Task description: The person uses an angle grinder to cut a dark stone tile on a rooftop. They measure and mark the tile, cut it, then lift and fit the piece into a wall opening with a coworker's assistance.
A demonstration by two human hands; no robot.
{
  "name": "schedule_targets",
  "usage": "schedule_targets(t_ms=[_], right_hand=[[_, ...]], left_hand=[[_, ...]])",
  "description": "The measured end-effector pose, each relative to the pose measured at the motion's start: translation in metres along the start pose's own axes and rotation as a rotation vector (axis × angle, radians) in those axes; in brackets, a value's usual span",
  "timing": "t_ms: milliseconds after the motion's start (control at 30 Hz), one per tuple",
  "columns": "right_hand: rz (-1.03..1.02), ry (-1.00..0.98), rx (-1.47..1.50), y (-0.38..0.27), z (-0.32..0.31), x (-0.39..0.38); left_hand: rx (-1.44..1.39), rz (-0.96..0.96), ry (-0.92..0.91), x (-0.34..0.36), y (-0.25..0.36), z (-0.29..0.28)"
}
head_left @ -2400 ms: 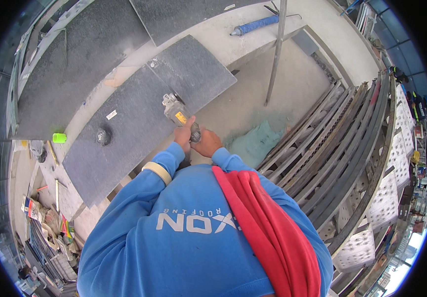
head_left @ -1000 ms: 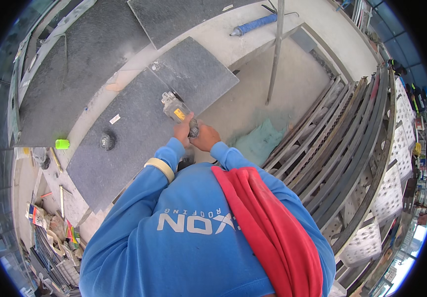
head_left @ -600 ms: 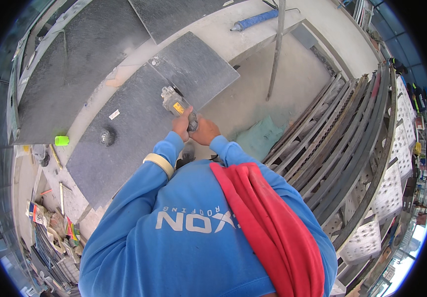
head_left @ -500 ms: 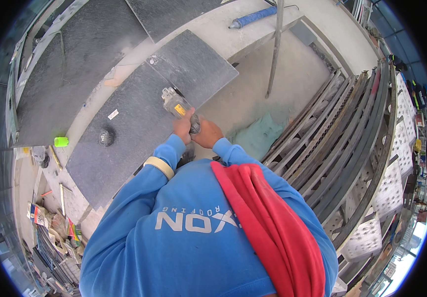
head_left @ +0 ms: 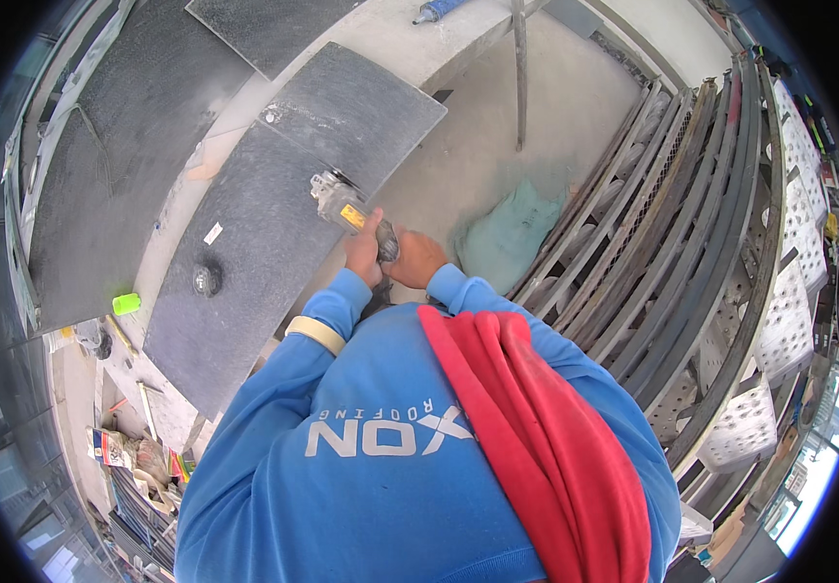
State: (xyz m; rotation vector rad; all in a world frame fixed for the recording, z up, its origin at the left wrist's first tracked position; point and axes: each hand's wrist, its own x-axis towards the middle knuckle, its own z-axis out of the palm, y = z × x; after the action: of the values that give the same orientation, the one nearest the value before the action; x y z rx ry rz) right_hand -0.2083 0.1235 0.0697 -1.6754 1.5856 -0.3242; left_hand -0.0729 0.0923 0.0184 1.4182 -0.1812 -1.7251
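My left hand (head_left: 365,251) and my right hand (head_left: 415,260) are both closed round the rear body of an angle grinder (head_left: 343,206). Its head and dark disc meet a dark grey stone slab (head_left: 244,282), at a line running across it from the far edge. The far slab section (head_left: 366,109) lies beyond that line. Dust hazes the near side of the disc, so the contact point is partly hidden. A cream tape-like ring (head_left: 315,334) circles my left wrist. On the slab, left of my hands, sit a dark round object (head_left: 207,280) and a small white label (head_left: 212,233).
Long metal bars (head_left: 667,223) stand in a rack close on my right. A pale green cloth or sack (head_left: 512,233) lies on the dusty floor. More dark slabs (head_left: 147,146) lie far left, beside a lime-green object (head_left: 126,304). A thin upright pole (head_left: 520,78) stands ahead.
The whole view has shifted, moving the slab and the rack in the picture. The grinder has advanced slightly along the line toward the slab's near edge, with both hands still on it.
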Motion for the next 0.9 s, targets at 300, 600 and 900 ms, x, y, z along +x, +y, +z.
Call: schedule_targets(t_ms=[300,600,900], right_hand=[[0.033,-0.017,-0.020,0.005,-0.006,-0.015],[0.017,-0.016,-0.021,0.015,-0.008,-0.027],[0.016,-0.016,-0.025,0.029,-0.010,-0.042]], left_hand=[[0.009,-0.009,-0.013,-0.008,-0.014,0.003],[-0.036,-0.012,0.003,-0.017,-0.026,0.009],[-0.032,0.000,0.032,-0.019,-0.048,0.009]])
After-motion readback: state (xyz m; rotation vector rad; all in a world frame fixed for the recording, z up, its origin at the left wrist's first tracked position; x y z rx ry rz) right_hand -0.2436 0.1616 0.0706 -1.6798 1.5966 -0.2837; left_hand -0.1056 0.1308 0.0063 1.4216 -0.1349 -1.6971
